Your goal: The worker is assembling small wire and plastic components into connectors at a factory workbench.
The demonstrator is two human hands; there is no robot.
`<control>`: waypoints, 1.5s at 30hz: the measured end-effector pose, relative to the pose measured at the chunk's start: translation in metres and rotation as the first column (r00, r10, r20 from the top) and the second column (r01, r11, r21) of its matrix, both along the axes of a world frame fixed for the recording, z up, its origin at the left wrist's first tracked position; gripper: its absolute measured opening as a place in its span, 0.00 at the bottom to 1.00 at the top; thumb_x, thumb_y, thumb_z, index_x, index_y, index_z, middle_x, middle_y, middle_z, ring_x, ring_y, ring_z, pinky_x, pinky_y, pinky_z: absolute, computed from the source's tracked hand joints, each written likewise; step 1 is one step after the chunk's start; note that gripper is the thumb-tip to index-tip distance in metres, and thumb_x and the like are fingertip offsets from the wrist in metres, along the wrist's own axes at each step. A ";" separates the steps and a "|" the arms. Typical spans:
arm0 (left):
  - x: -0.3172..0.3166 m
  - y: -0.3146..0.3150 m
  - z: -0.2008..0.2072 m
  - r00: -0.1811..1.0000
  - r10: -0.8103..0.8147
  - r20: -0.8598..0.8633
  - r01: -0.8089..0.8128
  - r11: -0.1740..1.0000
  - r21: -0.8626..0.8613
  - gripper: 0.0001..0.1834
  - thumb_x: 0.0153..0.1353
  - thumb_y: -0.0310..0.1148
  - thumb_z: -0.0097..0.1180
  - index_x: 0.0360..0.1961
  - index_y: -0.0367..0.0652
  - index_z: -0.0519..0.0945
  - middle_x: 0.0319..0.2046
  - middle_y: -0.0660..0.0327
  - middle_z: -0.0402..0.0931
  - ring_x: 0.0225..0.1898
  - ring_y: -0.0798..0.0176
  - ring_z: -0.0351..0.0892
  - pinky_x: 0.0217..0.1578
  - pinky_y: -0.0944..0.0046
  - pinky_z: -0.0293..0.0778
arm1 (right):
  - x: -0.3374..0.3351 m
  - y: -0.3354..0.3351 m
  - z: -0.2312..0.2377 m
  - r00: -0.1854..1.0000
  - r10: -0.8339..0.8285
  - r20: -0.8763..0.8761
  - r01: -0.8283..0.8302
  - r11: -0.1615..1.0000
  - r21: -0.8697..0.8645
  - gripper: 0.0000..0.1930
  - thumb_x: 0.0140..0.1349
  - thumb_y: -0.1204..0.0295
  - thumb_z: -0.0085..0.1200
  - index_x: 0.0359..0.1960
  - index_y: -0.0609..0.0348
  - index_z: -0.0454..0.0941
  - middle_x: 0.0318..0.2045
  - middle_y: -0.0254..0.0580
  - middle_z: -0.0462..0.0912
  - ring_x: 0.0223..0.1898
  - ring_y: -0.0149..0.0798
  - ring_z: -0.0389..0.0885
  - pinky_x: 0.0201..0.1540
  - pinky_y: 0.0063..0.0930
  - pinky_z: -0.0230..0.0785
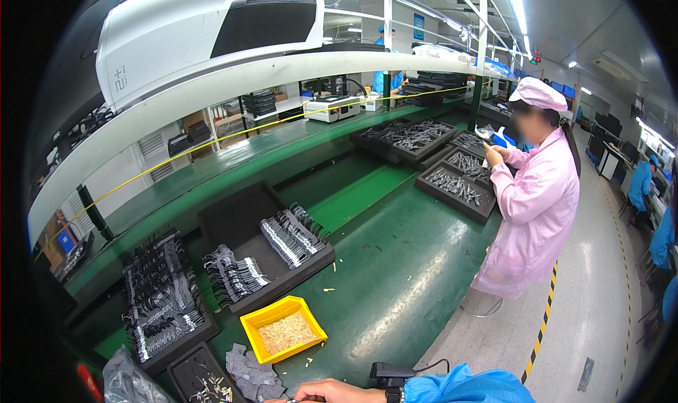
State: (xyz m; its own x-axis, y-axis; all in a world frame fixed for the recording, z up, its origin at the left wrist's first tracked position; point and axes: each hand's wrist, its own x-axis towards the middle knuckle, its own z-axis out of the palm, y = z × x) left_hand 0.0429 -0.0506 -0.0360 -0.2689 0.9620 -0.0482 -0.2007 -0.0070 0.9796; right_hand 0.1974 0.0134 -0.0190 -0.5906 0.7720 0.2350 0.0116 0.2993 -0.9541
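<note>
My right hand [330,390] shows at the bottom edge, reaching in from the right in a blue sleeve [459,387], with a black device strapped at the wrist [390,375]. Its fingers are bent and closed, and their tips run out of the picture, so what they hold is hidden. Just beyond them lies a pile of flat grey pieces [253,376]. A yellow bin [319,334] full of small pale pieces stands behind that pile. Left of the pile sits a small black tray [185,376] with pale and dark bits. My left hand is out of view.
Black trays with rows of dark grey parts [293,237] and a denser stack [161,290] line the green bench [381,262]. A clear plastic bag [131,376] is at lower left. A person in pink [540,191] works beside more trays [455,188]. A white shelf beam [212,85] crosses above.
</note>
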 end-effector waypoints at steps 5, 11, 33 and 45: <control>0.000 -0.001 -0.001 1.000 0.006 -0.016 -0.006 1.000 0.016 0.10 0.67 0.32 0.42 0.36 0.38 0.74 0.24 0.66 0.71 0.23 0.77 0.64 0.26 0.77 0.62 | 0.000 0.000 0.000 1.000 0.005 -0.002 -0.005 1.000 0.012 0.07 0.59 0.70 0.52 0.32 0.62 0.75 0.26 0.42 0.79 0.28 0.33 0.79 0.30 0.26 0.69; 0.000 -0.001 -0.001 0.999 0.013 -0.031 -0.012 1.000 0.015 0.11 0.67 0.32 0.41 0.36 0.38 0.75 0.24 0.67 0.71 0.23 0.77 0.64 0.26 0.77 0.62 | 0.001 0.001 0.001 1.000 -0.011 0.016 0.010 0.999 0.043 0.07 0.58 0.71 0.53 0.32 0.63 0.75 0.27 0.42 0.77 0.29 0.36 0.78 0.31 0.27 0.69; 0.012 -0.012 0.004 0.764 -0.055 -0.643 0.185 0.973 0.138 0.07 0.59 0.25 0.50 0.38 0.36 0.76 0.38 0.54 0.75 0.42 0.56 0.72 0.47 0.63 0.66 | 0.059 0.053 0.016 0.927 -0.362 -0.101 0.375 0.905 0.199 0.07 0.59 0.72 0.54 0.34 0.64 0.75 0.27 0.34 0.75 0.25 0.25 0.72 0.27 0.19 0.64; 0.029 -0.022 -0.012 0.446 0.012 -0.895 0.245 0.960 0.135 0.11 0.54 0.28 0.55 0.39 0.39 0.76 0.46 0.50 0.69 0.52 0.45 0.65 0.52 0.53 0.62 | 0.091 0.137 0.040 0.849 -0.520 -0.097 0.529 0.835 0.152 0.05 0.57 0.75 0.55 0.32 0.64 0.75 0.21 0.30 0.74 0.22 0.19 0.70 0.24 0.15 0.63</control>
